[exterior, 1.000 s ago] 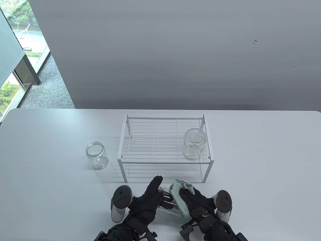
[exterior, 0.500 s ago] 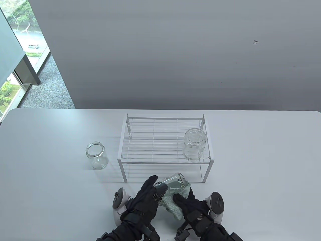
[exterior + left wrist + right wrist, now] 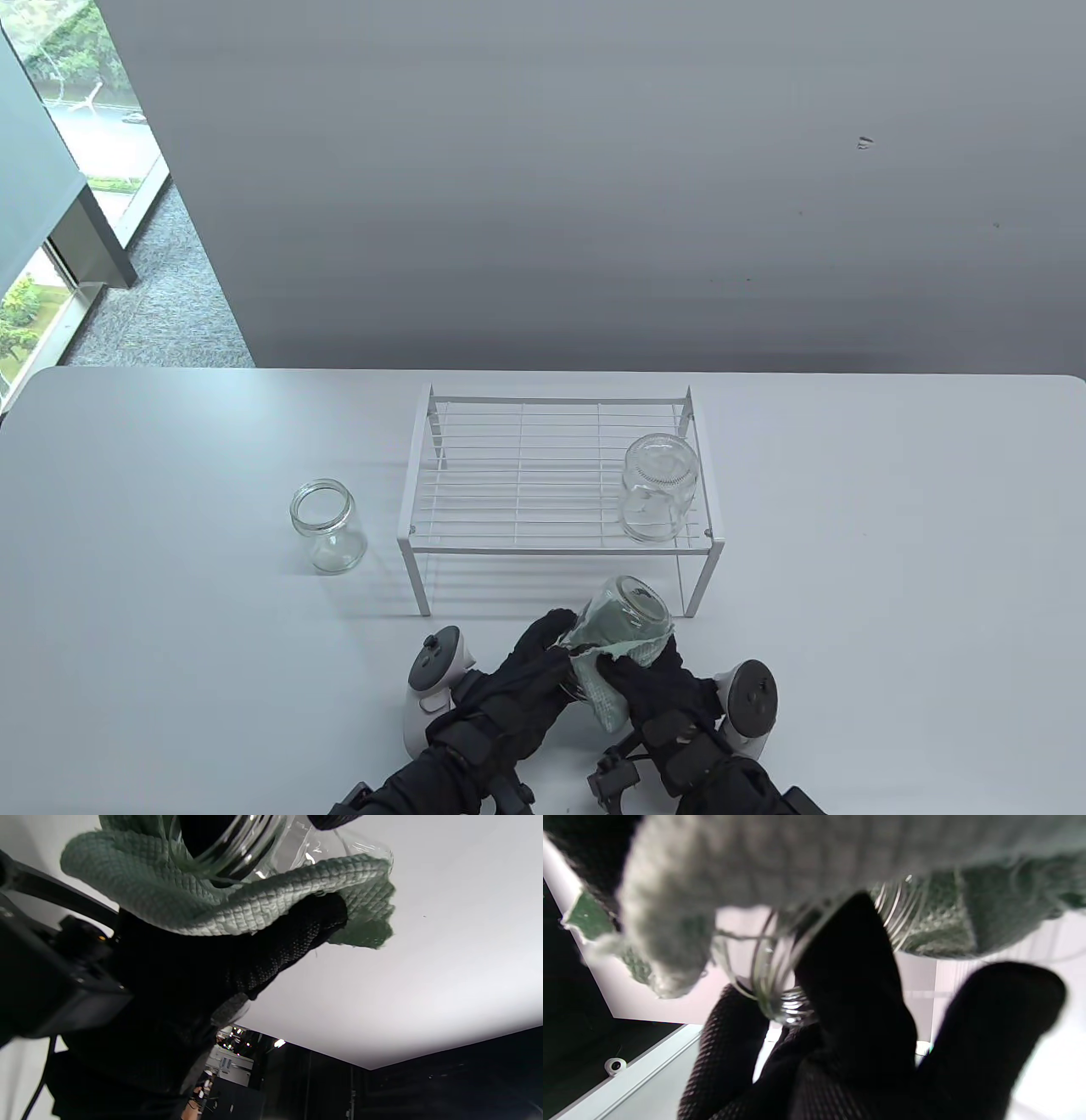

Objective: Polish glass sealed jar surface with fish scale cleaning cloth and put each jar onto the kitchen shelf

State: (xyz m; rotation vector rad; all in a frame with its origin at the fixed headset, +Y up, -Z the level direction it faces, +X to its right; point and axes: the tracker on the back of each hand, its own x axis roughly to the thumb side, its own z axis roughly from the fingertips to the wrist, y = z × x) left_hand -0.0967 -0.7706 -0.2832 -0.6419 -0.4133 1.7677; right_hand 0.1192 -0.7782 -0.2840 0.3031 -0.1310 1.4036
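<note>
At six o'clock on the white table [image 3: 170, 475], the left hand [image 3: 517, 688] grips a clear glass jar [image 3: 624, 615] at its mouth end, base tipped toward twelve. The right hand [image 3: 653, 688] clasps a pale green scaled cloth [image 3: 607, 700] round its wall. Glass like this is likely rigid, slick and breakable, so the threaded neck seems the safest hold. Farther off, an open clear jar [image 3: 327, 526] stands at nine o'clock; an upturned jar [image 3: 657, 501] sits on the white wire shelf [image 3: 526, 458].

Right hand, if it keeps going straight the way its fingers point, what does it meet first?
Probably the kitchen shelf: the right hand, wrapping the cloth round the held jar, points up-table toward its front right leg. Depth is unclear.
</note>
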